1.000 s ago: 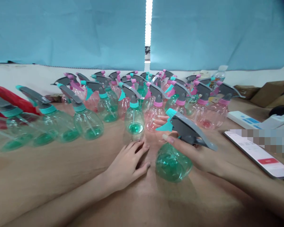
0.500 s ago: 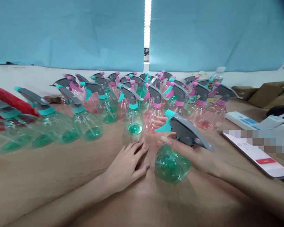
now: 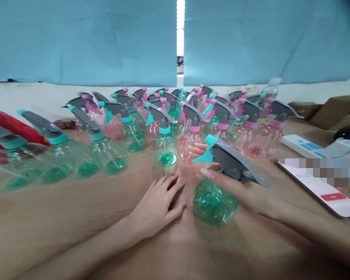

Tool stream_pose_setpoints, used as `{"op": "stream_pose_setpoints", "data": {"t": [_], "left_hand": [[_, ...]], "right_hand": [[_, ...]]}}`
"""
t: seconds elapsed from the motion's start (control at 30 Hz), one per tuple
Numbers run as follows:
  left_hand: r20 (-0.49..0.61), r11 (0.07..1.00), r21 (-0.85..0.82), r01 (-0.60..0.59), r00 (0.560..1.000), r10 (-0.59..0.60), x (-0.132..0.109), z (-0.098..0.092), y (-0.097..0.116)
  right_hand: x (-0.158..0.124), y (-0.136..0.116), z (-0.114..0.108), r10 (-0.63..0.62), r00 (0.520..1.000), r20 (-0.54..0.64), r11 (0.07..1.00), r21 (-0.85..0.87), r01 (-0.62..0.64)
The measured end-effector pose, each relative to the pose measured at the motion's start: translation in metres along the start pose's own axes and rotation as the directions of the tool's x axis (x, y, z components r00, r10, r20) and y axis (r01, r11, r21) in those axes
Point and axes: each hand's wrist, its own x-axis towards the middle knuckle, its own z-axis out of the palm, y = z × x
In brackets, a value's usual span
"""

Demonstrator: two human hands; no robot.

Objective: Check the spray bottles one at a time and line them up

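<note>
My right hand (image 3: 236, 186) grips a spray bottle (image 3: 216, 206) round its neck, thumb in front and the other fingers behind. This bottle has a translucent green body, a grey spray head and a turquoise nozzle and trigger; it is slightly tilted. Whether its base touches the table cannot be told. My left hand (image 3: 160, 202) lies on the table to the left of it, palm down, fingers apart and holding nothing. Just beyond the left fingertips stands another green spray bottle (image 3: 166, 149) with a turquoise collar. A pink spray bottle (image 3: 191, 142) stands beside that one.
More green spray bottles (image 3: 109, 155) line the left side, by a red bag (image 3: 17, 124). Several pink and green ones crowd the back. On the right of the wooden table (image 3: 76, 217) lie a phone (image 3: 315, 190), a white box (image 3: 303, 147) and brown cardboard boxes (image 3: 335, 111).
The camera view has shifted slightly, moving most things a little in the picture. My right hand keeps its grip on the spray bottle, and my left hand stays on the table.
</note>
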Motion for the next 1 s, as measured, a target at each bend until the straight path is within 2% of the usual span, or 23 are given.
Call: {"op": "stream_pose_setpoints", "data": {"t": [0.37, 0.6, 0.8, 1.0], "left_hand": [[0.004, 1.0, -0.017, 0.003, 1.0, -0.003, 0.001, -0.001, -0.001], [0.023, 1.0, 0.011, 0.005, 1.0, -0.005, 0.0, -0.001, 0.0], [0.024, 1.0, 0.0, 0.015, 1.0, -0.015, 0.0, -0.002, 0.0], [0.024, 1.0, -0.011, 0.017, 1.0, -0.017, 0.001, -0.003, 0.001]], "right_hand": [[0.002, -0.009, 0.0, -0.045, 0.998, -0.045, 0.999, 0.013, 0.046], [0.004, -0.012, -0.002, -0.071, 0.997, -0.01, 0.997, 0.036, 0.071], [0.008, -0.015, -0.002, -0.05, 0.996, 0.072, 0.995, 0.093, 0.044], [0.009, -0.024, -0.003, -0.047, 0.997, 0.053, 0.998, 0.049, 0.045]]}}
